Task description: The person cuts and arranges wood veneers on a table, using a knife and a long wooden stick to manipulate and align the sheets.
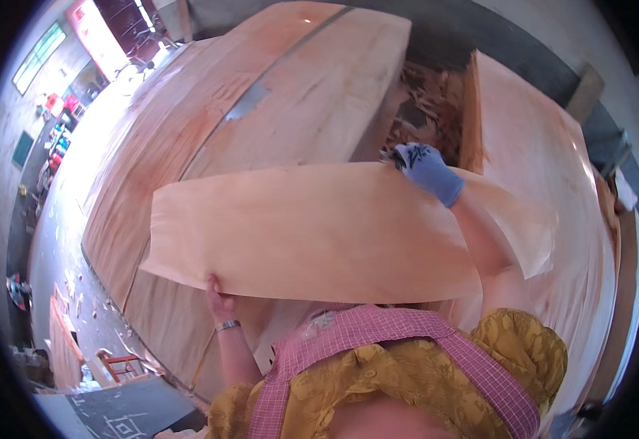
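Your left hand [221,303] pinches the veneer sheet [297,230], your gloved right hand [428,173] grips a small dark tool [390,156], and veneer scraps [436,102] already lie beyond, but this sheet seems not yet set down.

Window [39,58] set in the wall [12,110] far beyond the left hand [222,301], red frame [123,360] and white-marked grey board [133,410] seen left of it, plank [586,94] propped beyond the right hand [425,170]

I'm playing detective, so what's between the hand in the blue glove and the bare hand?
A wide, thin, light-brown sheet spans the stretch between the gloved right hand and the bare left hand, as the head view shows.
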Available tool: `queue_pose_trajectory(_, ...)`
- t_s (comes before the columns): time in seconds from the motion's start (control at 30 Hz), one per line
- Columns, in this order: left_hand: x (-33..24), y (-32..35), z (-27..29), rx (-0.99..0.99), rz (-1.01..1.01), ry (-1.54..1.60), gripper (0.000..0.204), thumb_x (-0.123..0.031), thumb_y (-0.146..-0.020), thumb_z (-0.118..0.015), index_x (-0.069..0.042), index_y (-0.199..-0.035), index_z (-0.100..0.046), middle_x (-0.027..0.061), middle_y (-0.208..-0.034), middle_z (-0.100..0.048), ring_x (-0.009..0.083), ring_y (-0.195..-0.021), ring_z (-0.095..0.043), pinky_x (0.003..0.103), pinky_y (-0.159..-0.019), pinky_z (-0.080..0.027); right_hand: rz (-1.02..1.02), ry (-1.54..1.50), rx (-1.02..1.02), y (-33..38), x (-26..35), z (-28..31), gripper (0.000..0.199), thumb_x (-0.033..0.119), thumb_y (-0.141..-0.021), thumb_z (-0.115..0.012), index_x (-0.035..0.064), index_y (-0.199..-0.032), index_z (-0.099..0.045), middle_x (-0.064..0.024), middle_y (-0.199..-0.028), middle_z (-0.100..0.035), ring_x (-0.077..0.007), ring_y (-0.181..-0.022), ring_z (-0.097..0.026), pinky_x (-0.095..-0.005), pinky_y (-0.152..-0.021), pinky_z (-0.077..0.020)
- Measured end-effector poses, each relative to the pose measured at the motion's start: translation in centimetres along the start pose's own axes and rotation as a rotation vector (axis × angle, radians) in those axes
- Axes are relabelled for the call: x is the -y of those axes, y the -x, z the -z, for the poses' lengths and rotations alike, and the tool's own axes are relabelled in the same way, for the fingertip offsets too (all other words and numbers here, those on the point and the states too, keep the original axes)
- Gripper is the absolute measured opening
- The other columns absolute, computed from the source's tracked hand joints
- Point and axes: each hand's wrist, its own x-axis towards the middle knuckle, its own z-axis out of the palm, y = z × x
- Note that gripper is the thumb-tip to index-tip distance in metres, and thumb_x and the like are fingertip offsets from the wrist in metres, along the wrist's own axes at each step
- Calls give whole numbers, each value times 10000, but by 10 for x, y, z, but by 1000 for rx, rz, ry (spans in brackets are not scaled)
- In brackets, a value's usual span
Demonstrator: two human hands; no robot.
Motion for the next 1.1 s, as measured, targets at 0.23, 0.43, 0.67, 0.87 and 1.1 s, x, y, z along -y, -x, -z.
queue_pose_trajectory(0.23, 69, -39, -32, -81, 118, -6, 240, -264, -924, -647, -132, -1121, -611, 28, -1064, -682, 174, -959, -652, 324, -788, -541, 63, 80, -12, -134, -65, -43, 121, 181, -908, -532, 94, -989, -551, -154, -931, -630, -325, -817, -647, -451, -697, -512)
queue_pose_trajectory(0.43, 79, -28, -43, -259, 39, -3, 174, -283, -928, -637, -139, -1024, -623, 9, -994, -679, 172, -926, -648, 334, -779, -539, 169, -18, 82, -212, -69, -74, 109, 165, -904, -534, 96, -985, -556, -160, -941, -613, -345, -852, -649, -453, -711, -519)
queue_pose_trajectory(0.67, 156, -48, -109, -378, -60, 73, 140, -270, -955, -582, -132, -952, -605, 18, -936, -660, 185, -910, -629, 372, -826, -542, 381, -14, 104, -341, -137, -142, 113, 133, -904, -529, 94, -1009, -540, -143, -981, -622, -313, -867, -668, -440, -684, -544)
queue_pose_trajectory(0.87, 199, -93, -174, -460, -61, 111, 119, -237, -938, -595, -124, -978, -600, 49, -967, -657, 220, -935, -635, 418, -844, -557, 515, -17, 108, -468, -179, -193, 110, 104, -897, -523, 106, -1001, -562, -152, -1002, -630, -321, -897, -673, -436, -705, -554)
queue_pose_trajectory(1.1, 214, -166, -239, -519, -11, 30, 197, -298, -956, -594, -107, -1001, -600, 66, -928, -658, 222, -843, -660, 370, -721, -596, 573, 15, 78, -598, -177, -255, 138, 115, -907, -526, 107, -1034, -579, -163, -1013, -627, -348, -924, -667, -459, -747, -550)
